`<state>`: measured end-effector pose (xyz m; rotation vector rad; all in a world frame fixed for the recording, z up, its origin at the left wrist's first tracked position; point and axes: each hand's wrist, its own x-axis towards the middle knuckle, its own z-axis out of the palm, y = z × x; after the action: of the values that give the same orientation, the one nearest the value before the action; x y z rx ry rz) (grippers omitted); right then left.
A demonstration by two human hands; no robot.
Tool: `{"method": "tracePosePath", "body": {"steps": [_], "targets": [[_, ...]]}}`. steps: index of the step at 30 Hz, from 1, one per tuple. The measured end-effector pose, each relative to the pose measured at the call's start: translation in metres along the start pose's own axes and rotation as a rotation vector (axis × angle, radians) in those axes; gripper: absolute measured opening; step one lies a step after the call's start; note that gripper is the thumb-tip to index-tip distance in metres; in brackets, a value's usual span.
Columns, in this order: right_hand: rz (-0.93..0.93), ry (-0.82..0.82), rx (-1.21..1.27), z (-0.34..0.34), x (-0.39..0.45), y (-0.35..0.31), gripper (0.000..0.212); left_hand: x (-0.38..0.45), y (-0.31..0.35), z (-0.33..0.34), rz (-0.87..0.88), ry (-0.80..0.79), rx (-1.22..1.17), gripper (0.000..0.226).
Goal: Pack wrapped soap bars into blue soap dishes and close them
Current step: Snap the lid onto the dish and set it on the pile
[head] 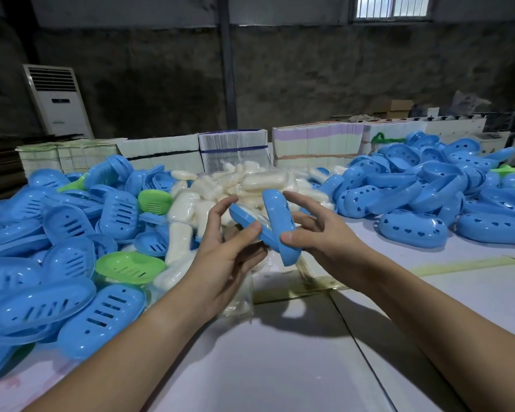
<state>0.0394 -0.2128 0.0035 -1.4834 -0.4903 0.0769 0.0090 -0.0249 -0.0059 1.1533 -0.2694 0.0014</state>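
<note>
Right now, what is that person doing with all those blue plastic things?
A person is packing soap. The left hand holds a blue dish half with a wrapped soap bar lying in it. The right hand holds the other blue half tilted beside it, not yet closed. Behind the hands lies a pile of wrapped soap bars. Slotted dish halves are heaped on the left, heart-holed halves on the right.
</note>
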Motion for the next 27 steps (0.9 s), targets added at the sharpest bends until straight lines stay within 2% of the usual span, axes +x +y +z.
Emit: {"method": "tracePosePath", "body": {"steps": [7,15,24,27], "targets": [[-0.022,-0.057,-0.060,-0.0015,-0.0021,0.0001,0.075,-0.0005,-0.0020,-0.0015,-0.018,-0.024,0.106,0.067],[-0.008,-0.073,-0.073,-0.0026,-0.0014,0.0005,0.085,-0.0001,-0.0031,-0.0065,-0.027,-0.093,0.211,0.058],[-0.016,-0.069,-0.108,-0.0033,-0.0025,0.0007,0.072,0.0014,-0.0026,-0.0086,-0.017,-0.109,0.255,0.059],[-0.024,-0.072,-0.103,-0.0048,-0.0017,0.0022,0.075,0.0022,-0.0017,-0.0103,-0.009,-0.116,0.286,0.060]]}}
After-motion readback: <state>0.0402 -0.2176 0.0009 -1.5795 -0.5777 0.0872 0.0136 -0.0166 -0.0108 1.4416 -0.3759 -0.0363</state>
